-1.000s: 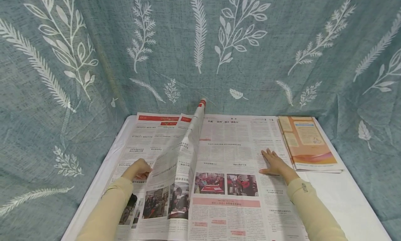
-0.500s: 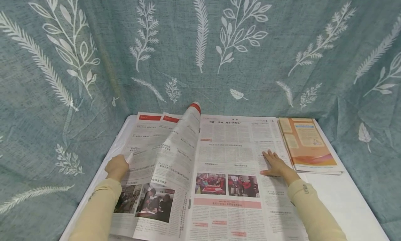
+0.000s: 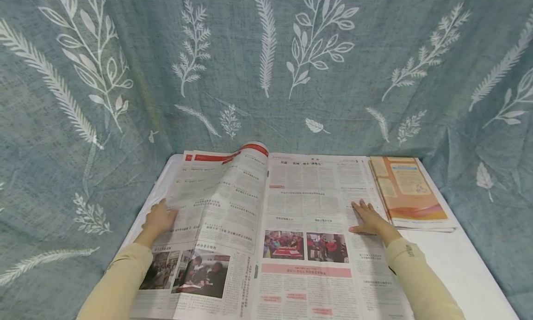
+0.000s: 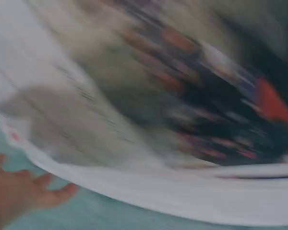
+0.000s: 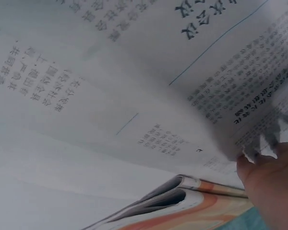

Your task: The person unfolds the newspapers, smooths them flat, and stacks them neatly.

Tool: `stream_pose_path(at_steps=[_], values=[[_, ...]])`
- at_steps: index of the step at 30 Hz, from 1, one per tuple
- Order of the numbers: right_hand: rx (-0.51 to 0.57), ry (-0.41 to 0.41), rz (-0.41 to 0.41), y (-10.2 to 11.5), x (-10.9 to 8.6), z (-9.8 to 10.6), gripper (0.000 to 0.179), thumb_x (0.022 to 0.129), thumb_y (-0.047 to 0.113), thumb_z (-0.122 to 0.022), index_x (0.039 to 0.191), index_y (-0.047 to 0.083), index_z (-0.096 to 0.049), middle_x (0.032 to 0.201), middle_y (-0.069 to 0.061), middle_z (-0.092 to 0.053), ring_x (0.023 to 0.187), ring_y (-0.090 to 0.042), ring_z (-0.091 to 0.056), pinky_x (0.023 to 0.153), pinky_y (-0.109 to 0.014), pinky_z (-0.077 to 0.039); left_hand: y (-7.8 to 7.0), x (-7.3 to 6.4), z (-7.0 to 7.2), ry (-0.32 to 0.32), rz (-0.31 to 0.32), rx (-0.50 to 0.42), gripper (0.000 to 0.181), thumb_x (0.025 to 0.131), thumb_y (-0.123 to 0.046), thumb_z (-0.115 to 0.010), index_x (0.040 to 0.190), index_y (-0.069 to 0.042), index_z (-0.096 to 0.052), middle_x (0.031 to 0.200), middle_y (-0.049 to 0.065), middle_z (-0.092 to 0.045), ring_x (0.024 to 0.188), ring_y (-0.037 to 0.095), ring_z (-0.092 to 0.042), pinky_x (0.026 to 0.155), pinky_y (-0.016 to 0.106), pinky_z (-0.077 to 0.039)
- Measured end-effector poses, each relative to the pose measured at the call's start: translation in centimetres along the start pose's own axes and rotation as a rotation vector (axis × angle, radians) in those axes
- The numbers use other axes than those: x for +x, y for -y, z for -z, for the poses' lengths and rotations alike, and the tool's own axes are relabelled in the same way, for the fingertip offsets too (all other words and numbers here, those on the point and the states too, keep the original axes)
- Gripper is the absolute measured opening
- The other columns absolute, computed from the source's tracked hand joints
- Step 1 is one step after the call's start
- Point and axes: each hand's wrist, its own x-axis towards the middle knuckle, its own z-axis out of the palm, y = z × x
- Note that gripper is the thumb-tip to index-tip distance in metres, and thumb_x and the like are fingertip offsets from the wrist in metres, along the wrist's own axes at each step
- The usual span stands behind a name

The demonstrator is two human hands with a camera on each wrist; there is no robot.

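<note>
An open newspaper covers most of the white table. Its left page bulges near the centre fold, with a raised, rounded top edge. Over the outer part of that page is my left hand, fingers extended; contact with the paper is unclear. The left wrist view is blurred and shows the left hand near the white table edge, its fingers apart. My right hand rests with spread fingers on the outer part of the right page. In the right wrist view, the right hand holds nothing.
Folded papers with an orange cover lie at the back right, beside the newspaper. White table surface shows in front of them. A blue-green curtain with white leaf patterns hangs behind the table and at both sides.
The newspaper leaf has turned over to the left and settled lower, its curled top spreading out. My left hand has moved left and its fingers have let go. My right hand stays nearly still.
</note>
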Motion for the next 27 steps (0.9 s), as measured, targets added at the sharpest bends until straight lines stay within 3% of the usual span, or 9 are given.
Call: stream_pose_path(at_steps=[2,5,7,10,13,15,21,27], values=[[-0.006,-0.005,0.01,0.1,0.1,0.1,0.094,0.075,0.03,-0.077,0.141,-0.013,-0.025,0.142,-0.045,-0.013,0.128,-0.066,-0.012,0.105,-0.07,-0.019,-2.0,0.2,-0.5,0.009,-0.162,-0.03,0.067,0.101,-0.032,-0.035,0.145,0.009,-0.008,0.146,0.042,-0.006,0.132,0.064,-0.012,0.098,0.079,-0.017],[0.004,-0.003,0.045,0.6,0.6,0.0,0.091,0.077,0.026,-0.076,0.142,-0.011,-0.025,0.143,-0.045,-0.012,0.127,-0.068,-0.012,0.102,-0.074,-0.019,-5.0,0.0,-1.4,0.054,-0.37,-0.002,0.076,0.097,-0.045,-0.043,0.149,0.001,-0.012,0.151,0.037,0.002,0.135,0.061,0.003,0.1,0.08,-0.005],[0.038,0.026,0.057,1.0,0.9,-0.2,0.088,0.08,0.028,-0.073,0.143,-0.008,-0.024,0.144,-0.044,-0.009,0.128,-0.068,-0.008,0.099,-0.077,-0.015,-6.6,-0.5,-2.3,0.141,-0.46,0.083,0.086,0.089,-0.053,-0.054,0.15,-0.005,-0.016,0.153,0.033,0.003,0.137,0.058,0.008,0.1,0.079,0.001],[0.087,0.086,0.012,1.4,1.4,-0.8,0.091,0.083,0.042,-0.068,0.147,-0.001,-0.02,0.149,-0.038,-0.002,0.132,-0.065,0.0,0.098,-0.08,-0.007,-8.2,-1.6,-3.8,0.273,-0.529,0.237,0.104,0.072,-0.06,-0.07,0.15,-0.012,-0.02,0.154,0.029,0.006,0.138,0.055,0.012,0.098,0.079,0.008],[0.072,0.103,-0.045,1.6,1.5,-1.2,0.098,0.078,0.049,-0.07,0.148,0.004,-0.019,0.151,-0.035,0.0,0.133,-0.063,0.003,0.098,-0.08,-0.003,-8.6,-2.3,-5.3,0.286,-0.541,0.369,0.113,0.061,-0.061,-0.077,0.149,-0.015,-0.024,0.155,0.027,0.002,0.139,0.054,0.01,0.099,0.079,0.007],[0.041,0.095,-0.072,1.6,1.4,-1.3,0.101,0.075,0.05,-0.073,0.148,0.005,-0.019,0.152,-0.034,-0.001,0.135,-0.061,0.002,0.1,-0.079,-0.004,-8.5,-2.4,-6.0,0.268,-0.532,0.388,0.113,0.059,-0.058,-0.079,0.149,-0.015,-0.026,0.155,0.027,0.0,0.139,0.054,0.008,0.1,0.079,0.007],[0.01,0.073,-0.073,1.3,0.8,-0.8,0.101,0.072,0.043,-0.077,0.147,0.003,-0.023,0.151,-0.035,-0.005,0.134,-0.062,-0.001,0.099,-0.08,-0.007,-7.8,-2.3,-7.3,0.319,-0.491,0.277,0.115,0.058,-0.055,-0.08,0.149,-0.013,-0.024,0.154,0.03,0.0,0.138,0.057,0.007,0.097,0.081,0.004],[0.01,0.072,-0.07,0.9,0.8,-0.3,0.1,0.072,0.042,-0.078,0.146,0.002,-0.023,0.151,-0.034,-0.006,0.134,-0.062,-0.002,0.099,-0.08,-0.009,-6.7,-1.8,-8.0,0.337,-0.403,0.221,0.119,0.056,-0.061,-0.079,0.15,-0.017,-0.021,0.155,0.028,0.003,0.138,0.057,0.007,0.094,0.083,0.001]])
